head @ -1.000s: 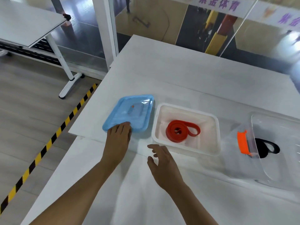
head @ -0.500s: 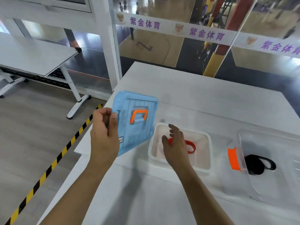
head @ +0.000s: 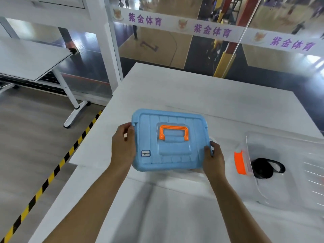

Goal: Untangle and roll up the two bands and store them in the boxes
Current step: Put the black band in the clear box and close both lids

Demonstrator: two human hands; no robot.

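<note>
**Q:** Bands first, where are they, and what room is there around them?

**A:** One black band (head: 265, 168) lies coiled in the clear box (head: 287, 174) on the right side of the white table (head: 201, 95), with a loose loop trailing to the right. An orange latch (head: 240, 162) sits on that box's left end. The other band cannot be seen; a blue lid (head: 169, 141) covers the spot between the hands, and only a thin white rim of the box (head: 196, 171) beneath shows below its near edge. The far half of the table is bare up to a glass wall. The table's left edge drops to a wooden floor marked by yellow-and-black hazard tape (head: 52, 172). A second white table (head: 29, 58) stands well apart on the left.

**Q:** How do the fingers sit on the lid?

**A:** The left hand (head: 123, 148) grips the lid's left edge, fingers curled round the rim. The right hand (head: 213, 159) pinches the near right corner, fingertips on top and at the rim. The lid is held almost level, its orange handle (head: 174, 132) folded flat in the centre recess. The clear box stands just beside the right hand, not touching it.

**Q:** Any writing?

**A:** A small blue-framed sticker (head: 145, 153) sits on the lid's near left corner; its print is too small to read. The white banner (head: 210, 30) across the glass repeats "紫金体育" in purple, next to an orange fox-like emblem.
</note>
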